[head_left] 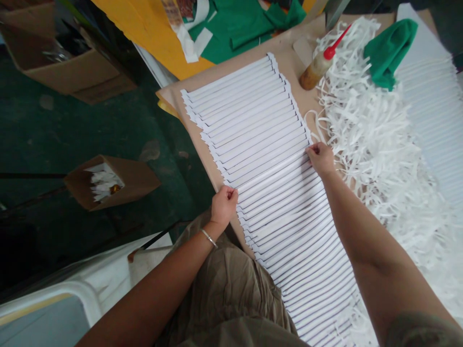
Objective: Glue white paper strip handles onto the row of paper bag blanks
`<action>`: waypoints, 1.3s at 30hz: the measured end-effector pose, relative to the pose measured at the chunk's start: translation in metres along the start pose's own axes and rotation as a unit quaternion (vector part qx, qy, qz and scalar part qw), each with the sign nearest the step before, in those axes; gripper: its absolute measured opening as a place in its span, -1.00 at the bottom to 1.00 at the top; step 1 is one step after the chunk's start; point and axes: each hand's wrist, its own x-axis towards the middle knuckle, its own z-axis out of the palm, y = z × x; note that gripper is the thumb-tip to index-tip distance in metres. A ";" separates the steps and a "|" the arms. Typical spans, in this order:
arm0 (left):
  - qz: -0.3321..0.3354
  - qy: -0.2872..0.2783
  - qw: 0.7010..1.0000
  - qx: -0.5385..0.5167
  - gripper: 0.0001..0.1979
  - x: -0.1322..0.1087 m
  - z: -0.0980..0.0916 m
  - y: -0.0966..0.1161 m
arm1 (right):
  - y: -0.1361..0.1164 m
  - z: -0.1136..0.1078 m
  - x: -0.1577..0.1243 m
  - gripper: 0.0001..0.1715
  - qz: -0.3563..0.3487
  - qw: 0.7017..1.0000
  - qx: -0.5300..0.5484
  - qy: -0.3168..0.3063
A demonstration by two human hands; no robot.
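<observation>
The left hand and right hand have their grips clamped on opposite edges of a fanned stack of white paper strips, lying on the brown-paper surface beside a mass of shredded white paper

The stacked strips are smooth, matt white paper, and the shredded fringe beside them looks the same. Beneath them lies dull brown kraft paper. The squeeze bottle is translucent plastic with a glossy red nozzle; the green cloth is matt; the bangle is shiny metal.
</observation>
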 end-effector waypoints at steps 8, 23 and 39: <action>0.003 0.015 0.998 0.068 -0.84 0.002 0.000 0.003 | -0.005 -0.001 -0.001 -0.86 -0.003 1.000 -0.031 -0.001; -0.023 -0.003 0.986 0.166 -0.90 0.003 -0.012 0.022 | -0.043 -0.004 0.020 -0.76 -0.029 0.976 -0.206 0.066; 0.087 -0.084 0.993 -0.019 -0.86 -0.005 -0.023 0.038 | -0.053 -0.053 0.043 -0.91 -0.026 0.992 -0.027 0.120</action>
